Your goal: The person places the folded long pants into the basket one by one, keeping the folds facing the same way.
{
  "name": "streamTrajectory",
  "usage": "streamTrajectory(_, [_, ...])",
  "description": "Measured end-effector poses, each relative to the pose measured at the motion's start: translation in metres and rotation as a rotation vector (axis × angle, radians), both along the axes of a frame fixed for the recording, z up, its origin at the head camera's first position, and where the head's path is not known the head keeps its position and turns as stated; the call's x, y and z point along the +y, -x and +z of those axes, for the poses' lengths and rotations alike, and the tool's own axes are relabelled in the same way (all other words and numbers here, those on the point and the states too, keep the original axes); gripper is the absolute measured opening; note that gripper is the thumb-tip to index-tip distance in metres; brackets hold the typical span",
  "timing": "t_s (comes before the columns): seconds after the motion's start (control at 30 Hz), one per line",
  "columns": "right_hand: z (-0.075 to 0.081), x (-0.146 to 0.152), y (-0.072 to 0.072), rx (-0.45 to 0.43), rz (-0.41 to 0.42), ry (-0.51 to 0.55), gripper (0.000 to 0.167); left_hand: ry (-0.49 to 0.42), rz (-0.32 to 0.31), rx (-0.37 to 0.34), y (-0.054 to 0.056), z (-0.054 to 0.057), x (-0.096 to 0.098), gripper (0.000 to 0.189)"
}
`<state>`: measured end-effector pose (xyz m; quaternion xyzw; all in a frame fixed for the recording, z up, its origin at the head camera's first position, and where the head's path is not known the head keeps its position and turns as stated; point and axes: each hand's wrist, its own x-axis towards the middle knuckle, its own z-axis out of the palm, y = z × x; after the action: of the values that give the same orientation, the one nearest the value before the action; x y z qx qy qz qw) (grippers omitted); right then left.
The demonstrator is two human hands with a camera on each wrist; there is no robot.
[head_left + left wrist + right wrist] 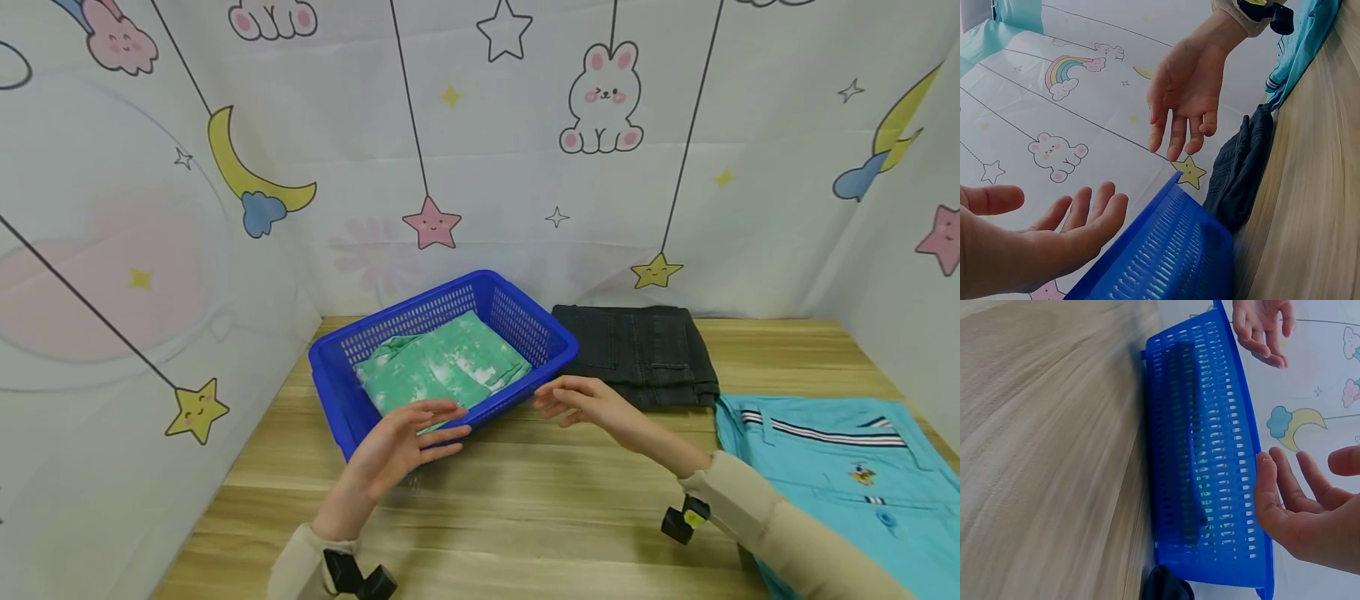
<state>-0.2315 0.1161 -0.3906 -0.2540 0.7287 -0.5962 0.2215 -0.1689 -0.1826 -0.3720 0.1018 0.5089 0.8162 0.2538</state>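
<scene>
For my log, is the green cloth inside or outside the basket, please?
Inside: the walls of the blue basket surround the green cloth.

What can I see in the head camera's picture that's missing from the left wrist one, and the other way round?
Only the head view looks down into the blue basket, clearly showing the green-and-white cloth inside, and it alone shows the small colourful motif on the turquoise garment.

Only the left wrist view shows a full rainbow between two clouds.

Both share the basket, the turquoise garment, the dark jeans, the wooden table, the left hand and the right hand.
</scene>
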Motion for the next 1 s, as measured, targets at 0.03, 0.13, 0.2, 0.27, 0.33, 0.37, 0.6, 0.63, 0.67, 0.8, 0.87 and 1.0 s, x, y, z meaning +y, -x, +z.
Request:
streamTrajectory(0.03, [0.000, 0.001, -0.001, 0.004, 0.003, -0.005, 0.046, 0.005, -0.010, -0.005, 0.000, -0.001, 0.001, 0.033])
streamTrajectory(0.13, [-0.002, 0.005, -0.004, 0.007, 0.009, -0.014, 0.046, 0.025, -0.034, -0.016, 0.000, -0.003, 0.005, 0.033])
streamTrajectory(0.2, [-0.002, 0.007, -0.006, 0.007, 0.008, -0.020, 0.046, 0.036, -0.046, -0.018, 0.000, -0.005, 0.007, 0.034])
streamTrajectory(0.27, [-0.003, 0.009, -0.008, 0.005, 0.009, -0.024, 0.045, 0.045, -0.053, -0.019, -0.001, -0.006, 0.009, 0.035])
streamTrajectory(0.33, [-0.004, 0.012, -0.010, 0.003, 0.007, -0.032, 0.043, 0.049, -0.062, -0.019, -0.001, -0.007, 0.011, 0.035])
streamTrajectory(0.37, [-0.004, 0.013, -0.011, 0.000, 0.009, -0.034, 0.042, 0.051, -0.069, -0.016, -0.001, -0.008, 0.011, 0.035])
streamTrajectory(0.6, [-0.010, 0.023, -0.016, -0.018, 0.017, -0.045, 0.041, 0.061, -0.097, -0.020, -0.002, -0.011, 0.015, 0.039])
streamTrajectory(0.63, [-0.011, 0.023, -0.016, -0.030, 0.014, -0.045, 0.041, 0.065, -0.098, -0.025, -0.002, -0.011, 0.016, 0.038])
streamTrajectory(0.67, [-0.012, 0.024, -0.017, -0.033, 0.014, -0.046, 0.041, 0.069, -0.099, -0.032, -0.002, -0.011, 0.017, 0.037])
streamTrajectory(0.8, [-0.015, 0.028, -0.020, -0.036, 0.017, -0.059, 0.042, 0.098, -0.100, -0.049, -0.003, -0.013, 0.021, 0.035])
streamTrajectory(0.87, [-0.015, 0.030, -0.021, -0.033, 0.014, -0.068, 0.042, 0.112, -0.099, -0.057, -0.003, -0.015, 0.023, 0.035])
streamTrajectory(1.0, [-0.016, 0.037, -0.025, -0.036, 0.014, -0.081, 0.044, 0.119, -0.107, -0.062, -0.002, -0.018, 0.028, 0.038])
